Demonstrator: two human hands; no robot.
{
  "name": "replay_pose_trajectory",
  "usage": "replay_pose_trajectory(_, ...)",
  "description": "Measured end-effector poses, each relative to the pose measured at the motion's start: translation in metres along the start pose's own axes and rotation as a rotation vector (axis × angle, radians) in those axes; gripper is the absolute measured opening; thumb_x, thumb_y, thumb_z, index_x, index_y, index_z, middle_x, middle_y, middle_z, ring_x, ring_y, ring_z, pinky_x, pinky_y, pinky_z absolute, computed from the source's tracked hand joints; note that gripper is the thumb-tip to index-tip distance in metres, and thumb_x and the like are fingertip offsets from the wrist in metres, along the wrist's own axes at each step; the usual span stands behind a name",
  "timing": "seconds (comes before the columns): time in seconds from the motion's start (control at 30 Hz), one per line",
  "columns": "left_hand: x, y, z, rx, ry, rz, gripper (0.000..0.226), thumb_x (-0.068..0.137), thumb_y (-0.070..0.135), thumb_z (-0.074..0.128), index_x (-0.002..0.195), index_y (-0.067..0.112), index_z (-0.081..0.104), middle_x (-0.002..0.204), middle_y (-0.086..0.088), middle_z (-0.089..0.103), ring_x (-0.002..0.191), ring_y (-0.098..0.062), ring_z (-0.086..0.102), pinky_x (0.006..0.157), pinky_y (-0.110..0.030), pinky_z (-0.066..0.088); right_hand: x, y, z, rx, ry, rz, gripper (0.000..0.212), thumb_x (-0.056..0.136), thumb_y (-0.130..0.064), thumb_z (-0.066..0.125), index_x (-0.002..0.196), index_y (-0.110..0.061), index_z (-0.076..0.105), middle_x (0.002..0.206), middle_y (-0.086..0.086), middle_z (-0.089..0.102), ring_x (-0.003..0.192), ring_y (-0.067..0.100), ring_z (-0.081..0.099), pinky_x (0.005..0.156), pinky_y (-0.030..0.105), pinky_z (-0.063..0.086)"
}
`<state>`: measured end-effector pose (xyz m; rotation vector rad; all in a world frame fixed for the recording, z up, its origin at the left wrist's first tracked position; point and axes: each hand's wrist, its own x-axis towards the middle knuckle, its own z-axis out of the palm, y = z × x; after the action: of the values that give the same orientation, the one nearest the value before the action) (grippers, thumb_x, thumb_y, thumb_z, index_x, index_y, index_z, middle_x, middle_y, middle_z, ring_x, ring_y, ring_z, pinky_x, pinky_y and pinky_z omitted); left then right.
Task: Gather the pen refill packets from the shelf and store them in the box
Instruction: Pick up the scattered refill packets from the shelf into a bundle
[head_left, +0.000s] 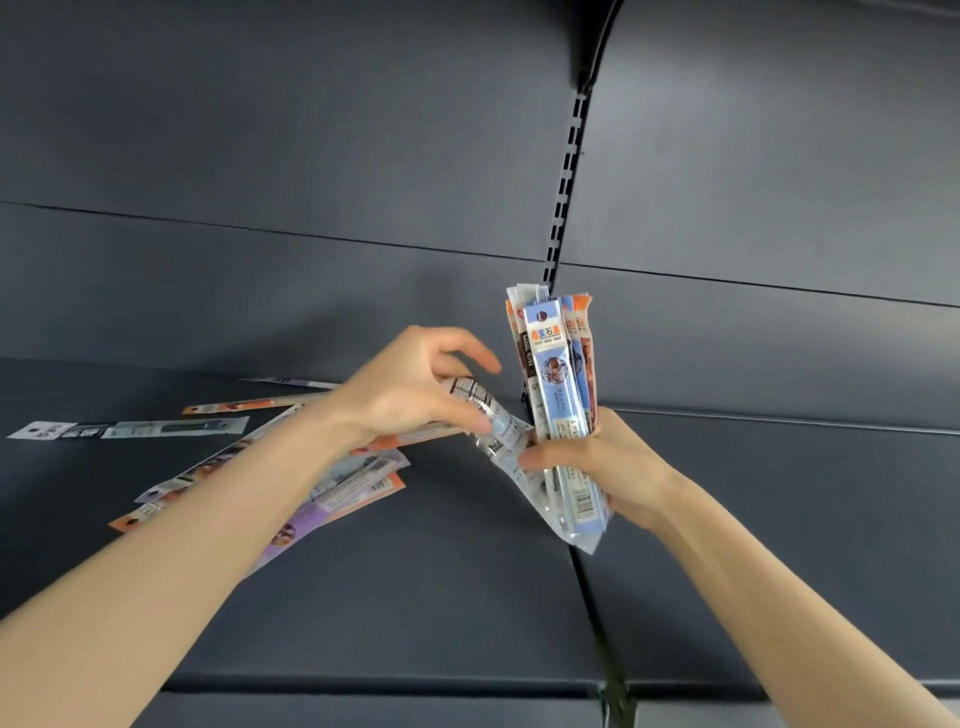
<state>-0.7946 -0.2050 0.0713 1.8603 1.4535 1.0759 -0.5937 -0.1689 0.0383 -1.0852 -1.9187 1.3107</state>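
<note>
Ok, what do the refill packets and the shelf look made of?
The refill packets: thin glossy plastic film with printed inserts, judging by the clear edges and crinkled glare. The shelf: likely painted sheet metal, matte dark grey, with a slotted upright behind.

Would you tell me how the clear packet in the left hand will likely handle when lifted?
Probably floppy: the clear packet curves between the left hand and the bundle in the right hand. Likely light: a pinch carries it. Glossy film may slip.
</note>
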Motion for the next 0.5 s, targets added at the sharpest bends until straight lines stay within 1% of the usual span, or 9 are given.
replay_pose_trajectory(0.1, 0.000, 0.011, -0.003, -0.142, 0.145, 0.036, 0.053, 0.061, 0.003, 0.084, 0.104, 0.027, 0.064, 0.088, -0.011, 0.074, 0.072, -0.016, 0.068, 0.072, -0.025, 0.055, 0.011, -0.006, 0.007, 0.096, 0.049, -0.053, 0.025, 0.060, -0.019, 0.077, 0.085, -0.021, 0.072, 0.091, 0.006, 0.075, 0.091, 0.026, 0.069, 0.086, 0.041, 0.054)
replay_pose_trajectory(0.2, 0.005, 0.008, 0.007, -0.380, 0.399, 0.001, 0.061, 0.061, 0.006, 0.085, 0.112, 0.028, 0.059, 0.099, -0.004, 0.070, 0.085, -0.014, 0.070, 0.078, -0.030, 0.057, 0.020, -0.009, 0.014, 0.215, 0.146, -0.093, 0.020, 0.068, -0.010, 0.077, 0.083, -0.021, 0.070, 0.085, 0.004, 0.073, 0.085, 0.028, 0.070, 0.085, 0.050, 0.056)
replay_pose_trajectory(0.27, 0.010, 0.004, 0.018, -0.556, 0.451, -0.061, 0.063, 0.066, 0.013, 0.083, 0.121, 0.021, 0.054, 0.105, -0.003, 0.069, 0.093, -0.016, 0.069, 0.084, -0.035, 0.056, 0.024, -0.010, 0.020, 0.255, 0.203, -0.121, 0.020, 0.074, -0.003, 0.074, 0.087, -0.017, 0.068, 0.088, 0.007, 0.074, 0.088, 0.032, 0.070, 0.086, 0.054, 0.055)
replay_pose_trajectory(0.3, 0.011, 0.003, 0.024, -0.575, 0.443, -0.092, 0.058, 0.069, 0.019, 0.082, 0.120, 0.018, 0.055, 0.104, -0.003, 0.070, 0.095, -0.016, 0.069, 0.087, -0.036, 0.055, 0.026, -0.010, 0.023, 0.259, 0.219, -0.135, 0.020, 0.075, -0.002, 0.073, 0.089, -0.015, 0.068, 0.089, 0.009, 0.074, 0.088, 0.032, 0.071, 0.085, 0.054, 0.055)
replay_pose_trajectory(0.33, 0.011, 0.002, 0.031, -0.540, 0.427, -0.105, 0.046, 0.073, 0.025, 0.079, 0.113, 0.015, 0.059, 0.099, -0.002, 0.072, 0.093, -0.013, 0.070, 0.086, -0.035, 0.056, 0.028, -0.010, 0.026, 0.255, 0.226, -0.149, 0.021, 0.075, -0.002, 0.073, 0.091, -0.015, 0.068, 0.089, 0.008, 0.074, 0.087, 0.031, 0.071, 0.085, 0.054, 0.055)
replay_pose_trajectory(0.37, 0.011, 0.002, 0.035, -0.488, 0.417, -0.098, 0.032, 0.077, 0.028, 0.075, 0.102, 0.013, 0.064, 0.091, -0.001, 0.073, 0.087, -0.009, 0.070, 0.080, -0.029, 0.056, 0.030, -0.009, 0.029, 0.245, 0.225, -0.160, 0.021, 0.076, -0.003, 0.073, 0.092, -0.015, 0.068, 0.088, 0.006, 0.074, 0.085, 0.028, 0.071, 0.085, 0.054, 0.055)
replay_pose_trajectory(0.43, 0.012, 0.003, 0.039, -0.403, 0.468, -0.053, 0.014, 0.082, 0.022, 0.070, 0.087, 0.009, 0.068, 0.078, 0.000, 0.073, 0.074, -0.005, 0.070, 0.064, -0.020, 0.055, 0.033, -0.006, 0.032, 0.230, 0.212, -0.162, 0.025, 0.075, -0.004, 0.074, 0.095, -0.018, 0.068, 0.090, 0.002, 0.074, 0.086, 0.023, 0.071, 0.087, 0.051, 0.055)
replay_pose_trajectory(0.47, 0.013, 0.002, 0.037, -0.386, 0.499, -0.032, 0.009, 0.083, 0.018, 0.070, 0.085, 0.009, 0.069, 0.078, 0.000, 0.073, 0.074, -0.006, 0.070, 0.064, -0.020, 0.055, 0.034, -0.004, 0.032, 0.229, 0.205, -0.151, 0.027, 0.075, -0.005, 0.074, 0.097, -0.018, 0.067, 0.092, 0.001, 0.074, 0.088, 0.021, 0.071, 0.089, 0.048, 0.055)
replay_pose_trajectory(0.5, 0.014, 0.000, 0.034, -0.385, 0.507, -0.019, 0.007, 0.082, 0.014, 0.070, 0.088, 0.012, 0.071, 0.082, 0.000, 0.074, 0.078, -0.008, 0.071, 0.068, -0.022, 0.056, 0.035, -0.002, 0.030, 0.232, 0.194, -0.140, 0.028, 0.075, -0.006, 0.075, 0.099, -0.017, 0.067, 0.095, 0.002, 0.074, 0.090, 0.021, 0.071, 0.091, 0.047, 0.054)
